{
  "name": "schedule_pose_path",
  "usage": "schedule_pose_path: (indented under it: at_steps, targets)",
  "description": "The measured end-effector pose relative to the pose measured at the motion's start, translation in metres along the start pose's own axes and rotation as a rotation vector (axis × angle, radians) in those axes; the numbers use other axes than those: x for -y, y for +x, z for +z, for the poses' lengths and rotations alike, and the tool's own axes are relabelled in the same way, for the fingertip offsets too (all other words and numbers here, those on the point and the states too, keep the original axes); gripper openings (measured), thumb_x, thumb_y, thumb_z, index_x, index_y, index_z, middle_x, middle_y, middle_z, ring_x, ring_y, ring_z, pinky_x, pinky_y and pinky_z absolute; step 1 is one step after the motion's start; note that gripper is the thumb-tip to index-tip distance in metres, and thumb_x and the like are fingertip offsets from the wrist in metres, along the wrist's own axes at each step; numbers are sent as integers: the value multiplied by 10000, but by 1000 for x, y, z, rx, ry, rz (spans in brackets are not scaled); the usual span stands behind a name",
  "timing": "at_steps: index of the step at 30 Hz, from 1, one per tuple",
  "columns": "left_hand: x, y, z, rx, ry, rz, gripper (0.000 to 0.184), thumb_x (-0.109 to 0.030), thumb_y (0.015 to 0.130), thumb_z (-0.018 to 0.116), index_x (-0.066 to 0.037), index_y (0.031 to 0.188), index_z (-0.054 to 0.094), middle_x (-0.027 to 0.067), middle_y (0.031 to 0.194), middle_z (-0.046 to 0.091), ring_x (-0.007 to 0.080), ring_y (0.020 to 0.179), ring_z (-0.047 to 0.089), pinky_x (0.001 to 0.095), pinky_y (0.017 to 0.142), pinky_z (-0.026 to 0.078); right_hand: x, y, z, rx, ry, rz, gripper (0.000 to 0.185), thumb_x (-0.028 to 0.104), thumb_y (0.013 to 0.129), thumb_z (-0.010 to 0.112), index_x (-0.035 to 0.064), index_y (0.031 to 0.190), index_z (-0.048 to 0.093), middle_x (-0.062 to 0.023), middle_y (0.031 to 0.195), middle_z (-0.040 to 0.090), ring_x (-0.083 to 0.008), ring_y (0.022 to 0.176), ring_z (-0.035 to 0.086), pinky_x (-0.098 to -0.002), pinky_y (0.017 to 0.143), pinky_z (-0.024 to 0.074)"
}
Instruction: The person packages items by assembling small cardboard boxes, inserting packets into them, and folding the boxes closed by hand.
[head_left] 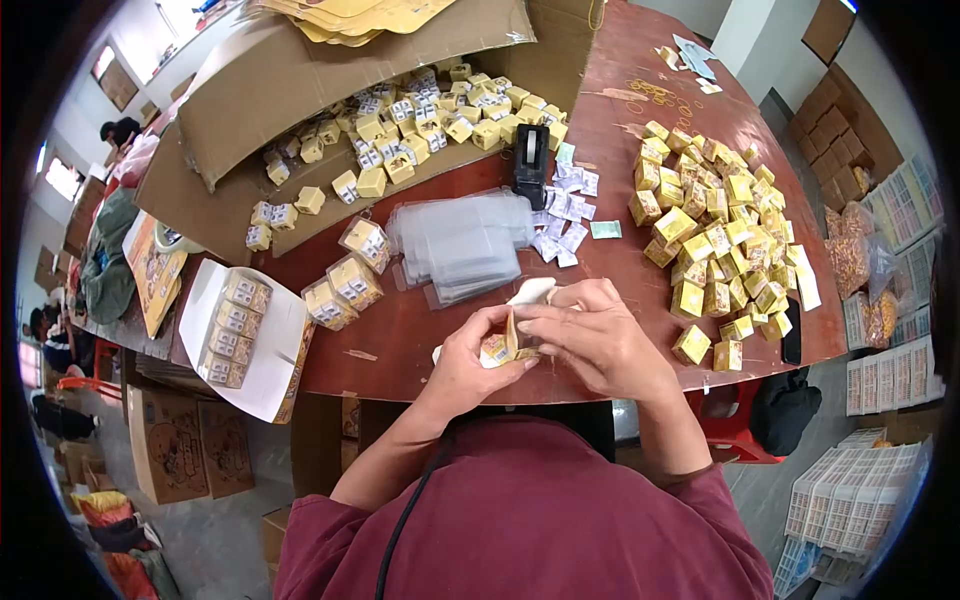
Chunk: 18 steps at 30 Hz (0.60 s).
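Both hands are closed on a small yellow-and-white carton (pixel 497 349) just above the table's near edge. My left hand (pixel 466 362) grips it from the left, thumb along the lower side. My right hand (pixel 592 345) has its fingertips at the carton's right edge and upper flaps. A white flap stands up at the top; the fingers hide what is inside. Beyond the hands lies a stack of clear plastic sheets (pixel 462 240). Small printed packets (pixel 566 207) are scattered past the right hand, and a heap of yellow boxes (pixel 722 225) sits to its right.
A tipped cardboard carton (pixel 330 95) spills small cream-yellow cubes (pixel 415 125) at the back left. A black tape dispenser (pixel 530 165) stands mid-table. Wrapped cube packs (pixel 350 280) and an open white box (pixel 215 292) with cubes are at left. Rubber bands (pixel 655 92) lie at the back.
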<state>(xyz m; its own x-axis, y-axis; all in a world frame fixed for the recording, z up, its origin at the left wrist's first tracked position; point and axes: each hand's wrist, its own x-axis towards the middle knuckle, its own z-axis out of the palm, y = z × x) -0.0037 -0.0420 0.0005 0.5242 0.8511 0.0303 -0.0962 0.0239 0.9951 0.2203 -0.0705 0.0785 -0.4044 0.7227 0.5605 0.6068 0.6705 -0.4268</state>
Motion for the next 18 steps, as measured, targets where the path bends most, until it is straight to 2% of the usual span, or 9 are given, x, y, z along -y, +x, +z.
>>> schedule_pose_path:
  at_steps: [2,5,7,10,13,14,17,18]
  targets:
    - [-5,-3,0,-6,-78,-16,611,-59,897,858,46,1423,567,113,1340,668,172,1209,663,334,1058,537,2,-4,-5,-153,89,63,272,117,817,841,84,1086,817,-37,1108,815,-255,1020,699,-392,908,508]
    - [-9,-3,-1,27,-92,-28,637,-11,897,847,80,1445,535,117,1355,656,174,1241,654,347,1077,539,-19,-26,-5,-188,79,18,297,116,827,865,87,1118,813,-38,1205,804,-261,1020,703,-393,895,517]
    - [-13,-3,4,45,-125,-18,634,-10,892,850,85,1436,540,118,1358,654,180,1247,649,351,1077,539,-15,-29,-5,-146,60,21,304,147,813,881,105,1107,818,-20,1223,795,-249,1042,694,-407,940,518]
    - [-6,-6,4,114,-96,40,694,3,897,837,55,1492,484,144,1409,617,206,1265,642,371,1080,540,-6,-31,1,-72,111,-23,311,187,802,892,114,1095,819,-3,1199,794,-244,1062,686,-441,1002,515]
    - [-5,-8,15,71,-126,165,784,24,904,820,-9,1564,399,164,1424,583,230,1262,646,384,1084,537,-4,-34,10,-112,184,9,318,188,806,887,110,1106,815,12,1175,794,-240,1070,680,-446,1009,514]
    - [-8,-9,19,57,-239,162,832,21,903,820,-73,1585,352,167,1414,565,249,1239,657,390,1053,557,-9,-39,13,-98,153,-9,238,240,839,874,120,1036,816,-68,1266,763,-280,1142,649,-444,997,495]
    - [15,-14,12,59,19,351,729,7,895,834,-73,1511,450,146,1358,593,238,1211,664,368,1009,575,3,-36,9,-153,96,74,240,251,832,887,140,1031,813,-146,1431,652,-337,1262,577,-469,1037,480]
    - [6,-8,8,116,148,435,612,12,894,834,-63,1420,529,138,1336,608,221,1199,668,354,973,590,2,-37,11,-118,101,102,247,247,824,898,154,1035,812,-197,1523,550,-390,1361,500,-498,1088,458]
